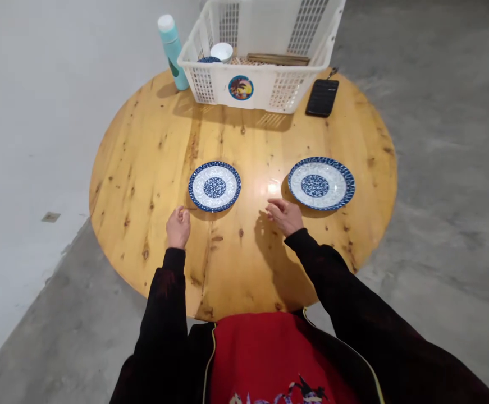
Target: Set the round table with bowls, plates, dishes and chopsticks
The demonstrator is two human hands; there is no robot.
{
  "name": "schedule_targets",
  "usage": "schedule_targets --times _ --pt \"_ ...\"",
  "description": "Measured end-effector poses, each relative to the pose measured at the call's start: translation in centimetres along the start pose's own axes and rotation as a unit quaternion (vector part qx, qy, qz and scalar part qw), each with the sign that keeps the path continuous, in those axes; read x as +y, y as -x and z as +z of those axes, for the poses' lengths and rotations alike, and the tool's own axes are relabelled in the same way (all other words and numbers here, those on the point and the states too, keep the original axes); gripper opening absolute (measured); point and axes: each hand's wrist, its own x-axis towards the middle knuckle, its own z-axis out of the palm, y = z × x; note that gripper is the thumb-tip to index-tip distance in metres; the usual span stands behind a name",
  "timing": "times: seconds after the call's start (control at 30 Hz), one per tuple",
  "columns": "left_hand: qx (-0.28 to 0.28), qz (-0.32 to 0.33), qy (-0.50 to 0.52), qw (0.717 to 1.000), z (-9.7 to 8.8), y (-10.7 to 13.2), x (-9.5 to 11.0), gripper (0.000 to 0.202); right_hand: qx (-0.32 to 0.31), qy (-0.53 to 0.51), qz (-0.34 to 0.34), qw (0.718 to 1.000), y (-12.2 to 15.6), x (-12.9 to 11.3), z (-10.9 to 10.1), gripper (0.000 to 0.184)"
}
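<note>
Two round plates with blue patterned rims and blue centres lie on the wooden table. My left hand (178, 227) is nearest the left plate (214, 187), just off its lower left edge. Its fingers are curled in, and nothing shows in them. Between the plates, over the table, is my right hand (285, 216), closest to the larger right plate (321, 184) and apart from it. Its fingers are loosely bent and a little apart, with no object visible in them. A shadow falls on the wood beneath this hand.
At the back of the round table (143, 168) stands a white plastic basket (210, 84), holding a white bowl (222, 52), a blue-patterned dish (209, 59) and thin brown sticks (278, 59). A light-blue bottle (174, 56) stands left of it; a black phone (322, 98) lies right.
</note>
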Motion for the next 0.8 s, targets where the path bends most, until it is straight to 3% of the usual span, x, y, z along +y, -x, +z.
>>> schedule_targets --times 0.13,0.3,0.43,0.53,0.67,0.8 --pt "-0.02 -0.003 -0.051 0.998 0.8 -4.1 1.8 0.04 -0.025 0.14 -0.071 0.987 -2.9 -2.7 4.4 0.028" --pt "-0.024 0.03 -0.081 0.996 1.6 -5.8 2.9 0.035 -0.047 0.22 -0.094 0.97 -4.1 -3.5 7.9 0.034" --pt "-0.027 0.042 -0.093 0.994 2.0 -6.5 3.0 0.037 -0.014 0.211 -0.09 0.973 -4.1 -3.2 9.1 0.035" --pt "0.004 0.058 -0.089 0.994 2.4 -7.0 2.7 0.041 0.003 0.213 -0.072 0.974 -4.0 -3.4 9.5 0.037" --pt "0.04 0.052 -0.035 0.997 3.0 -7.4 2.7 0.043 0.012 0.212 -0.044 0.976 -3.9 -4.3 10.0 0.038" --pt "0.069 0.045 0.028 0.996 2.7 -7.2 3.5 0.04 0.042 0.143 -0.033 0.988 -3.5 -5.1 10.3 0.035"
